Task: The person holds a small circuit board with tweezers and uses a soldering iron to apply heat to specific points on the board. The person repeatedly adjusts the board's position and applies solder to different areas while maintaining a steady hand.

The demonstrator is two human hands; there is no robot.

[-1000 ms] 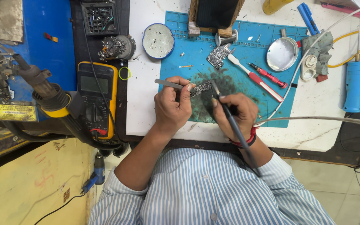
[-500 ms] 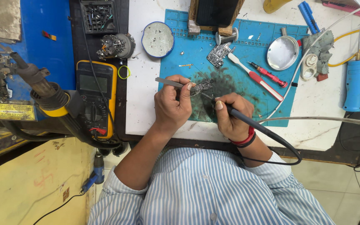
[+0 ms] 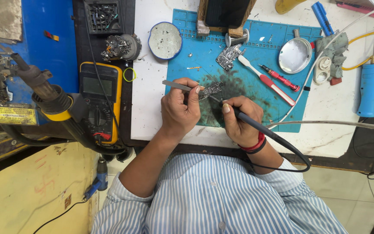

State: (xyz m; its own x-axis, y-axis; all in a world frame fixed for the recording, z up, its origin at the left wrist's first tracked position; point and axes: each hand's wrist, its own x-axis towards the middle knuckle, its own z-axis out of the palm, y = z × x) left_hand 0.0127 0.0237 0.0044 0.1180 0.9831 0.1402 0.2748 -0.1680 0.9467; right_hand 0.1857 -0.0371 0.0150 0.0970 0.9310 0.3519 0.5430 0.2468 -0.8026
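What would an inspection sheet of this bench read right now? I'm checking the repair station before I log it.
Surface: blue work mat on a white table, dark stain mid-mat.
Job's things: small circuit board on the mat; tweezers and soldering iron at it.
Clutter: second board, white-red brush, red screwdriver, round tin, metal dish, yellow multimeter.
Hands: left hand holds the tweezers; right hand grips the iron, tip at the board.
Cables: black iron cord loops off the table edge; white cable crosses the table.
Surroundings: blue hot-air tool at right, yellow floor.
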